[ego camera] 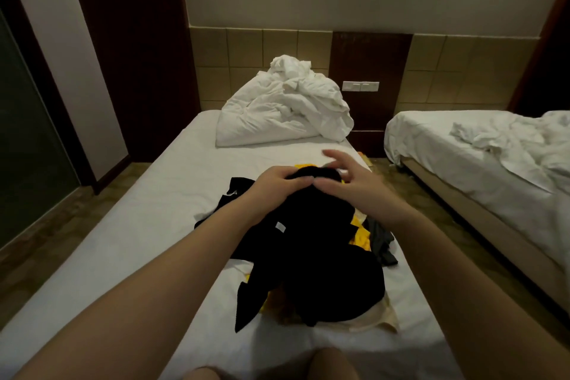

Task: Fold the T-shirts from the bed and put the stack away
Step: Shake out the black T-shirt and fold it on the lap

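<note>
Two bare knees (327, 364) sit at the six o'clock edge of the view, on the white-sheeted single bed (123, 225); both bare forearms reach toward twelve o'clock, over a loose pile of clothes in the middle of the mattress; topmost in that pile lies the crumpled black T-shirt (314, 244), a small white label showing on its nine o'clock side; the left hand (277, 183) has its fingers curled down over the bunched upper end of the black T-shirt and grips it; the right hand (348, 177) is just beside it at three o'clock, its fingers spread, loosely bent and motion-blurred, grasping nothing visible; its thumb lies against the black fabric, the tip almost meeting the left fingertips; a bright yellow garment (359, 236) peeks from under the black T-shirt at three o'clock; a dark grey garment (382, 245) touches the yellow one, nearer the mattress edge; a pale cream cloth (370, 322) shows under the pile at five o'clock; at twelve o'clock, well apart at the head of the bed, a crumpled white duvet (287, 108) is heaped against the beige tiled wall (246, 46); a white double switch plate (360, 86) sits on a dark brown wooden panel (370, 55) at one o'clock; a second bed with rumpled white sheets (493, 157) stands at three o'clock, across a strip of floor.
</note>
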